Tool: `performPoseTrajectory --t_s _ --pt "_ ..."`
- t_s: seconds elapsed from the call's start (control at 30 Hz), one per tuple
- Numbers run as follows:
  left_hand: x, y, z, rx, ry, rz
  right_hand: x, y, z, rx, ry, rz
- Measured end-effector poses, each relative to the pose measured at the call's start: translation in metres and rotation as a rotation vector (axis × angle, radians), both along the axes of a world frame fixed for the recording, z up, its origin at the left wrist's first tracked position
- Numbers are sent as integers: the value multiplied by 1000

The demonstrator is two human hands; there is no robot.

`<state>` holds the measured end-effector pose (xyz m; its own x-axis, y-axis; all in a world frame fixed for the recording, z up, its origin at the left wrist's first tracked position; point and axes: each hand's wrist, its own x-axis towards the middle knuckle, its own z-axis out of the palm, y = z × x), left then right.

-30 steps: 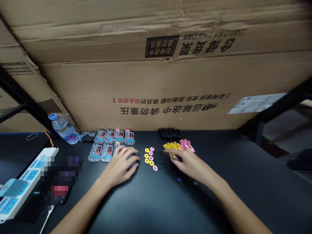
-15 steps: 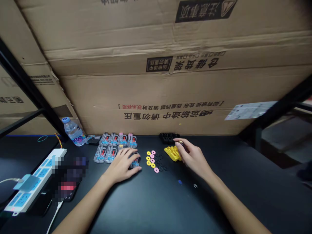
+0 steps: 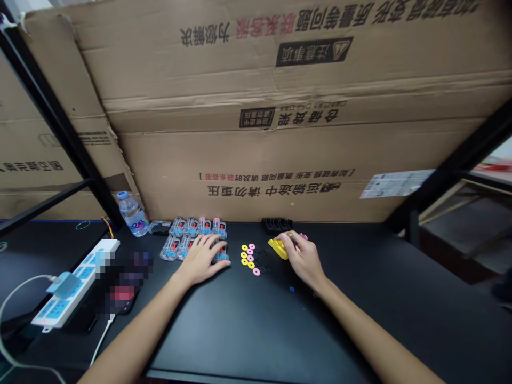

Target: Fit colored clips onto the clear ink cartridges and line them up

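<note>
My left hand (image 3: pixel 201 260) lies curled over a clear plastic part with blue and red inner pieces (image 3: pixel 221 254), at the right end of a group of similar parts (image 3: pixel 188 237). My right hand (image 3: pixel 303 257) pinches a small brass-coloured piece (image 3: pixel 290 234) between its fingertips, just above a cluster of yellow plastic pieces (image 3: pixel 278 248). Pink plastic pieces (image 3: pixel 304 237) are mostly hidden behind that hand. Between my hands lie yellow and pink washers (image 3: pixel 248 258) and black rubber rings (image 3: pixel 261 259).
A black slotted holder (image 3: pixel 277 225) stands at the back of the black desk (image 3: pixel 240 330). Large cardboard cartons (image 3: pixel 256 154) fill the far side. A water bottle (image 3: pixel 133 214), a power strip (image 3: pixel 76 282) and a pixelated object (image 3: pixel 122 282) are on the left.
The view has tilted upward, showing more carton. My right hand has shifted left and now covers most of the pink pieces. My left hand stays on the clear part.
</note>
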<state>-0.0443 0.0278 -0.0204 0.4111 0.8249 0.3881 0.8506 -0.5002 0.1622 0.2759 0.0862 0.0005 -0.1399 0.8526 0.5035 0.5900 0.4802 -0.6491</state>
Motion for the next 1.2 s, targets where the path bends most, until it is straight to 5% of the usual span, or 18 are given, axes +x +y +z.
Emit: performPoseTrajectory --t_s 0.27,0.43,0.6,0.73,0.9,1.2 --pt "0 -2 4 20 10 27 -3 -7 12 47 142 16" --pt "0 -4 6 19 27 31 -2 2 15 157 -30 123" --pt "-1 -1 0 4 24 31 8 10 0 244 -258 231" --pt "0 0 1 -11 13 35 10 4 -13 351 -372 216" --pt "0 -1 4 0 8 38 6 -3 -7 379 -424 182" --pt "-13 24 -27 -31 34 15 20 14 -31 305 -657 228"
